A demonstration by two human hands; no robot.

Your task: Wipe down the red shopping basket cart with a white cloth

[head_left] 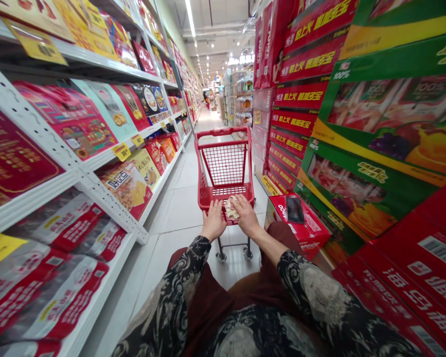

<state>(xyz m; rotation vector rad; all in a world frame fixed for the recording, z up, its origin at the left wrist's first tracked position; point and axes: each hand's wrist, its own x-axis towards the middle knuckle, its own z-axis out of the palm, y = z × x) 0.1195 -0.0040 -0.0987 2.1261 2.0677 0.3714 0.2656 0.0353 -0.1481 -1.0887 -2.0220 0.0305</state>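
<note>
A small red shopping cart (199, 171) with a mesh basket stands on the floor straight in front of me. At its near edge my right hand (246, 218) presses a crumpled whitish cloth (231, 208) under its fingers. My left hand (214, 222) lies beside the cloth, fingers stretched forward over the cart's near edge; whether it touches the edge is unclear. Nothing shows in that hand. The palms of both hands are hidden, and so is part of the cloth.
Shelves (115, 153) of boxed snacks and bagged goods line the left. Red drink cartons (293, 121) and green fruit gift boxes (379, 173) are stacked at the right. A red box (312, 223) sits low beside my right knee. The tiled aisle (171, 208) runs ahead.
</note>
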